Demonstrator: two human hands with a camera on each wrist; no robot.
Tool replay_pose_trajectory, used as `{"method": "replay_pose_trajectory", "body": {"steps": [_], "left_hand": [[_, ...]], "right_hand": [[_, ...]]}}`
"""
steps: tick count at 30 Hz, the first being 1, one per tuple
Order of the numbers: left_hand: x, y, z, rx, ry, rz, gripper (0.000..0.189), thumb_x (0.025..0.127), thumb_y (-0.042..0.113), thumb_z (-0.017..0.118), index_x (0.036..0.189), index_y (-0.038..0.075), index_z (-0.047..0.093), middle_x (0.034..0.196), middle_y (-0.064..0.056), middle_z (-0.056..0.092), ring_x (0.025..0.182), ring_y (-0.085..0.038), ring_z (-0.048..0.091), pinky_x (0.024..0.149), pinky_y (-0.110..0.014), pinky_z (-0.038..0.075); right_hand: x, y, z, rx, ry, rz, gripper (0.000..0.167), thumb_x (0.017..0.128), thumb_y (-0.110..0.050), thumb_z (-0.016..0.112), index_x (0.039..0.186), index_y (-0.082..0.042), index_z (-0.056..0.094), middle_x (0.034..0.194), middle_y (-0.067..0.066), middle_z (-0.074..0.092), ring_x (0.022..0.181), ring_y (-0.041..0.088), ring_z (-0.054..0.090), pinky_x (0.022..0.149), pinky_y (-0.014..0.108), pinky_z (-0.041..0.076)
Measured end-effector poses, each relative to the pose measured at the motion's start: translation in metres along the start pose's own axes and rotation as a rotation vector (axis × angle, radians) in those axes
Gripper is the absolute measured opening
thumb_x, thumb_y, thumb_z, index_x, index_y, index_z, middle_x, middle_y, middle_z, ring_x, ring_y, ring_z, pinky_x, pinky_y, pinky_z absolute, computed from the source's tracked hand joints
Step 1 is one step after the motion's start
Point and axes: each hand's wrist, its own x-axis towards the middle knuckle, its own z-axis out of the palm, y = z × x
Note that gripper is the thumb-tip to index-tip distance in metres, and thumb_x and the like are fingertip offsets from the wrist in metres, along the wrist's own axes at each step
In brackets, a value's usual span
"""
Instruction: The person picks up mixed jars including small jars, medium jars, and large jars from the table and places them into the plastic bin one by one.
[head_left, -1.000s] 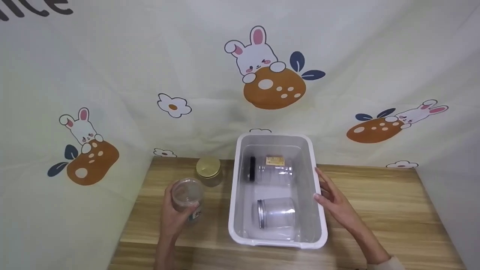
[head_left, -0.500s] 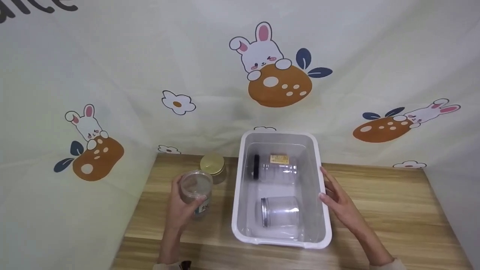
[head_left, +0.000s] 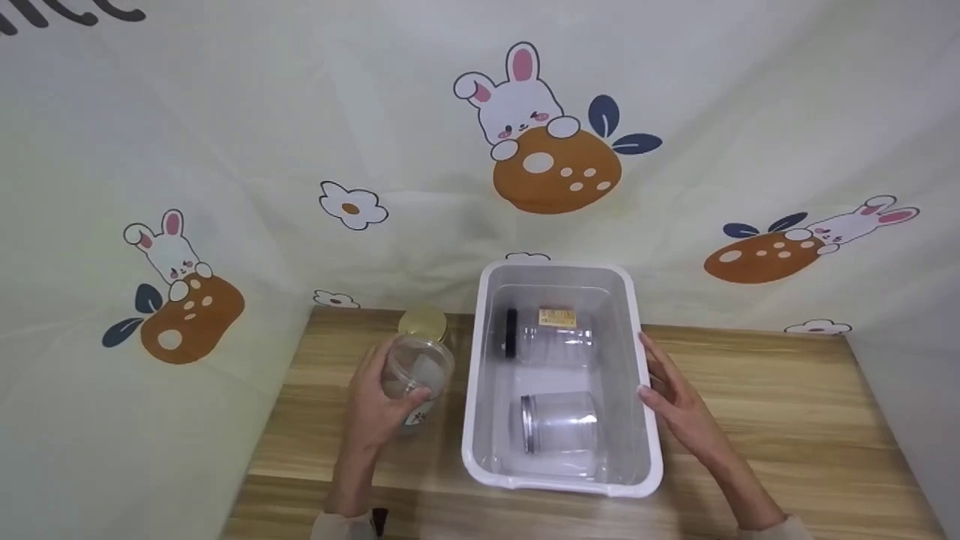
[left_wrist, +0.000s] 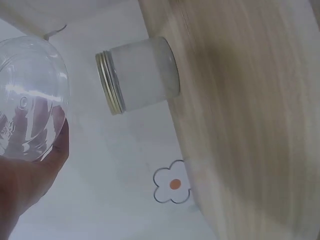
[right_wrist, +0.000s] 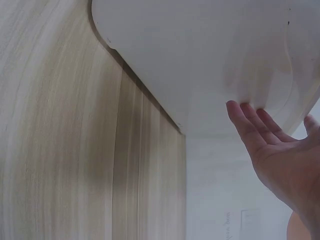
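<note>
Wood table [head_left: 772,420], printed sheet [head_left: 416,112] behind white bin [head_left: 562,487]. Here's left hand [head_left: 377,411], fingers curled round clear jar [head_left: 425,369], left of bin; right hand [head_left: 681,409], fingers near-straight, touches bin's right side (steadying, presumably). Transfer step, seemingly; next calls for lift into bin.

The storage bin [head_left: 562,486] looks smooth plastic (faintly glossy outside), the hand-held jar [left_wrist: 35,82] glossy clear plastic, the gold lid [head_left: 423,322] satiny metal, the tabletop [head_left: 787,390] smooth wood.
</note>
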Motion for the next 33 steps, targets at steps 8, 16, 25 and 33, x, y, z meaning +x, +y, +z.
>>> {"method": "replay_pose_trajectory", "body": {"steps": [8, 16, 25, 33], "left_hand": [[0.007, 0.014, 0.006, 0.019, -0.046, 0.013, 0.088, 0.064, 0.044, 0.087, 0.14, 0.014, 0.056, 0.123, -0.006, 0.064, 0.108, -0.027, 0.06, 0.091, -0.055, 0.05], [0.012, 0.022, 0.005, -0.048, -0.045, -0.017, 0.085, 0.063, 0.039, 0.09, 0.136, 0.013, 0.056, 0.124, -0.007, 0.065, 0.11, -0.027, 0.06, 0.097, -0.055, 0.045], [0.026, 0.027, 0.006, -0.031, -0.026, 0.199, 0.085, 0.066, 0.047, 0.086, 0.139, 0.015, 0.057, 0.127, -0.005, 0.067, 0.112, -0.024, 0.063, 0.095, -0.049, 0.049], [0.035, 0.043, 0.006, 0.042, -0.033, 0.226, 0.083, 0.068, 0.054, 0.083, 0.139, 0.018, 0.059, 0.111, -0.009, 0.07, 0.096, -0.02, 0.065, 0.082, -0.046, 0.053]], "right_hand": [[-0.001, -0.001, 0.001, 0.004, 0.017, 0.03, 0.071, 0.099, -0.009, 0.06, 0.158, -0.029, 0.025, 0.154, 0.012, 0.04, 0.133, 0.026, 0.047, 0.092, 0.031, 0.052], [-0.001, -0.001, 0.002, -0.011, 0.014, 0.013, 0.07, 0.1, -0.012, 0.059, 0.158, -0.03, 0.025, 0.156, 0.011, 0.037, 0.136, 0.023, 0.044, 0.093, 0.03, 0.051], [0.0, 0.002, 0.003, 0.053, -0.005, -0.058, 0.07, 0.1, -0.003, 0.056, 0.159, -0.02, 0.024, 0.152, 0.019, 0.04, 0.13, 0.01, 0.05, 0.093, 0.026, 0.051], [0.0, 0.003, 0.002, 0.028, 0.015, -0.019, 0.07, 0.1, -0.007, 0.057, 0.159, -0.025, 0.025, 0.153, 0.015, 0.041, 0.13, 0.011, 0.049, 0.093, 0.027, 0.051]]}}
